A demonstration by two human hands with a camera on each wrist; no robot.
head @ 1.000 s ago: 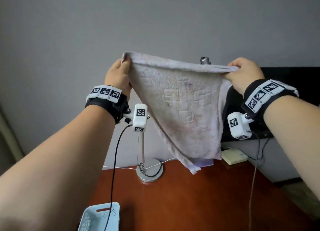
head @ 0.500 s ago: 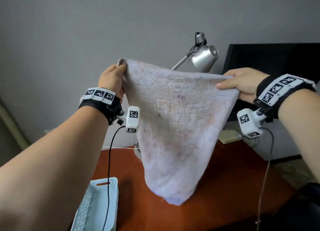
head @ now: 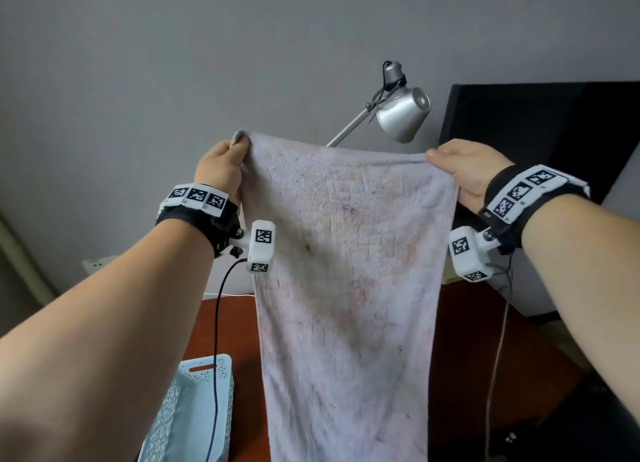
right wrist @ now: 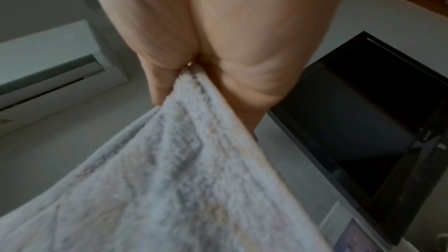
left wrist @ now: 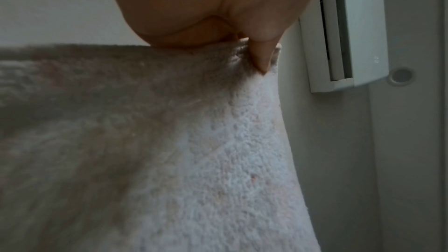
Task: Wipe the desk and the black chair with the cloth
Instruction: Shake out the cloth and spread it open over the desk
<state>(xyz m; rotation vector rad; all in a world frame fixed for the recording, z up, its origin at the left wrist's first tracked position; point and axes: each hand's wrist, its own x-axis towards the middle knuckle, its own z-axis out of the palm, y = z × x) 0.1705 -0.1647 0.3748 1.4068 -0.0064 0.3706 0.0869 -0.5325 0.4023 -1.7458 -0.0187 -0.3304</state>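
A stained whitish terry cloth [head: 349, 288] hangs spread out in the air above the reddish-brown desk [head: 228, 326]. My left hand [head: 225, 163] pinches its top left corner, seen close in the left wrist view as the cloth [left wrist: 194, 150] under my left hand [left wrist: 242, 45]. At the other top corner my right hand [head: 460, 170] pinches the cloth [right wrist: 181, 170]; the right wrist view shows my right hand [right wrist: 194, 70] gripping the hem. The cloth hides the middle of the desk. The black chair is not clearly in view.
A silver desk lamp [head: 401, 113] rises behind the cloth. A black monitor [head: 540, 142] stands at the back right. A pale blue perforated basket [head: 194, 409] sits on the desk's near left. Cables hang from both wrist cameras. A wall air conditioner [left wrist: 349, 30] shows in the wrist views.
The cloth went from hanging as a triangle to hanging full-length and flat. Both hands dropped lower and came closer together; the view tilted so the lamp head and monitor now show.
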